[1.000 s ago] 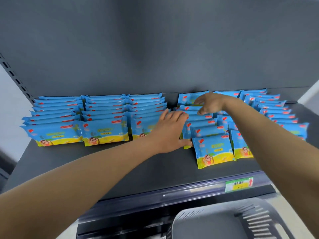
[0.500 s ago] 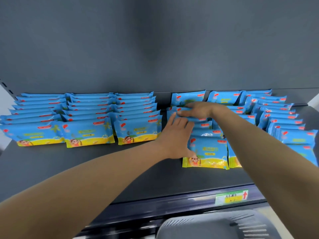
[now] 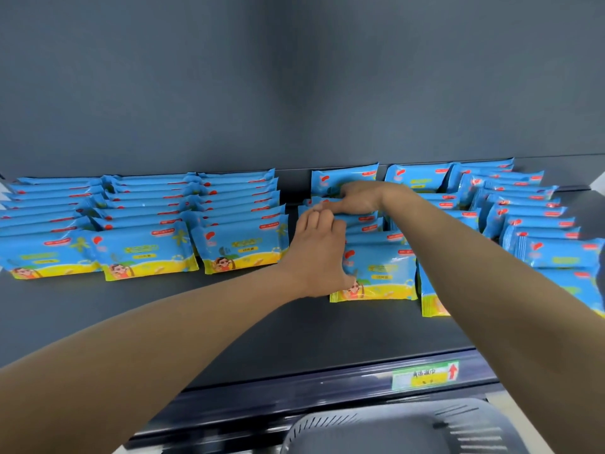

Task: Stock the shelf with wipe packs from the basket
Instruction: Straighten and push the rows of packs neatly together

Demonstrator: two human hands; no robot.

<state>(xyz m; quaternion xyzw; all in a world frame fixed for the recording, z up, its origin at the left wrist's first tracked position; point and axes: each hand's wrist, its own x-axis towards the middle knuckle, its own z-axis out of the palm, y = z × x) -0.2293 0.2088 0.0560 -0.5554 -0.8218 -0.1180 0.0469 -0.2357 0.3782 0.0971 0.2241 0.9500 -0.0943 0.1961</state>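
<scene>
Blue and yellow wipe packs stand in rows, front to back, on the dark shelf (image 3: 229, 322). My left hand (image 3: 319, 253) lies flat against the left side of the middle row, its thumb on that row's front pack (image 3: 383, 273). My right hand (image 3: 358, 198) rests with curled fingers on the tops of the packs further back in the same row, its fingertips meeting those of my left hand. Whether it pinches a pack is hidden. The grey basket (image 3: 393, 427) sits below the shelf's front edge; its inside is out of view.
Three tidy rows of packs (image 3: 144, 253) fill the shelf's left part. Looser rows (image 3: 556, 253) stand at the right, partly behind my right forearm. A green and yellow price label (image 3: 425, 375) is on the shelf's front rail. The grey back wall rises behind.
The view has drifted right and closer. My right hand slid toward the front along the row to meet my left hand, which stays against the row's side. The front pack now stands straighter.
</scene>
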